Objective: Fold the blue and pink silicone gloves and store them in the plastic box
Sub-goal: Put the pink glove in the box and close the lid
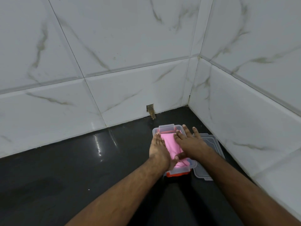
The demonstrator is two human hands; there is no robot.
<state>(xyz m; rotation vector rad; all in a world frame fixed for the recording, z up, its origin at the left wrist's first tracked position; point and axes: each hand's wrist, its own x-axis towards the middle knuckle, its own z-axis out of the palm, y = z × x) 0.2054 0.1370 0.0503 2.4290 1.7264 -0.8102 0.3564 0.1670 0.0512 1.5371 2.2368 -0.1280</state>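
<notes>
Box [164, 128]: against the wall corner, so it stays put.
Pink glove [169, 144]: folded inside box.
Left hand [158, 149]: flat, I press its left edge down.
Right hand [189, 142]: fingers spread, I flatten it.
Lid [210, 144]: right of box, waiting.

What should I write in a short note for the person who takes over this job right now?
Left hand: open, flat against the left side of the pink glove.
Right hand: open, fingers pressing down on the glove's right side.
Pink glove: folded, inside the plastic box on the dark counter.
Blue glove: only a blue edge shows under the pink one, near the front; probably already in the box.
Lid: off, lying right of the box.
Done: pink glove folded and in.
Left: press it flat, then probably close the lid.
</notes>
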